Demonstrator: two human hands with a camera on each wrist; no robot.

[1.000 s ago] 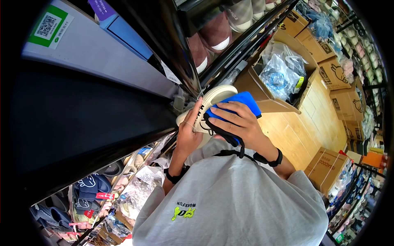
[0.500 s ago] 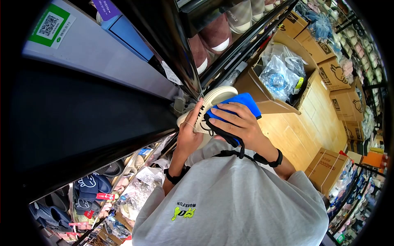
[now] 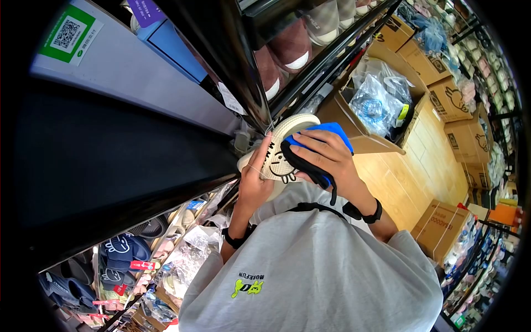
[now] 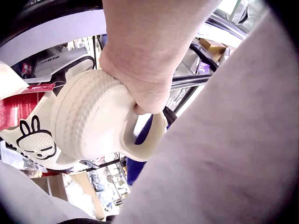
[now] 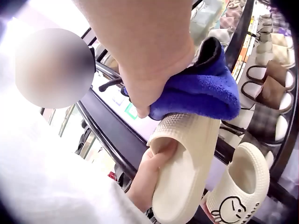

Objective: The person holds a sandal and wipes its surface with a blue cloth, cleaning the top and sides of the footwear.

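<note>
A cream slipper [image 3: 300, 124] with black lettering and a rabbit face on its strap is held in my left hand [image 3: 254, 180]. In the right wrist view, the left thumb reaches into the slipper's foot opening. My right hand [image 3: 327, 161] holds a fuzzy blue cloth [image 3: 338, 133] with black edging and a black cord against the strap, covering part of it. The matching slipper [image 5: 240, 182] hangs close beside, its own rabbit face showing. A red tag [image 4: 21, 109] lies against that second slipper in the left wrist view.
A black rack post [image 3: 232, 61] and a dark panel [image 3: 121, 144] stand close on the left. Shelved slippers [image 3: 287, 44] sit ahead. An open carton [image 3: 359, 130] of plastic-bagged goods stands on the wooden floor [image 3: 409, 171], with stacked boxes [image 3: 451, 99] beyond.
My right hand and the blue cloth have shifted slightly right over the strap, uncovering the rabbit face. The left hand and the slipper stay almost in place.
</note>
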